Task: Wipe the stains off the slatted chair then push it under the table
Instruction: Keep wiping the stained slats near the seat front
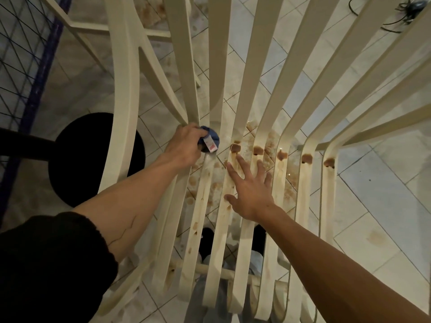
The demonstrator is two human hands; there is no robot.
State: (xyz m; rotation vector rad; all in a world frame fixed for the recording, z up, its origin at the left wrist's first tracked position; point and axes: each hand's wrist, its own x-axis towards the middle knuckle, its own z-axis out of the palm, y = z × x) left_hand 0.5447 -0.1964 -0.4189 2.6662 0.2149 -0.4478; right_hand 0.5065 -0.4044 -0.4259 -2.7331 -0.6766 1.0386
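A cream slatted chair (263, 94) fills the view from above, its slats bending from backrest to seat. Brown stains (258, 150) sit in a row at the bend of several slats, and smaller brown spots run down the seat slats. My left hand (186, 145) grips a bunched blue cloth (211, 142) with a white and red tag, pressed at the bend of the left slats. My right hand (250, 185) lies flat with spread fingers on the middle seat slats, just below the stains.
Pale floor tiles (373, 183) show through the slats, with brown spots on them. A round black stool seat (93, 157) stands at the left beside a dark wire rack (21, 66). Black cables (405, 10) lie at the top right.
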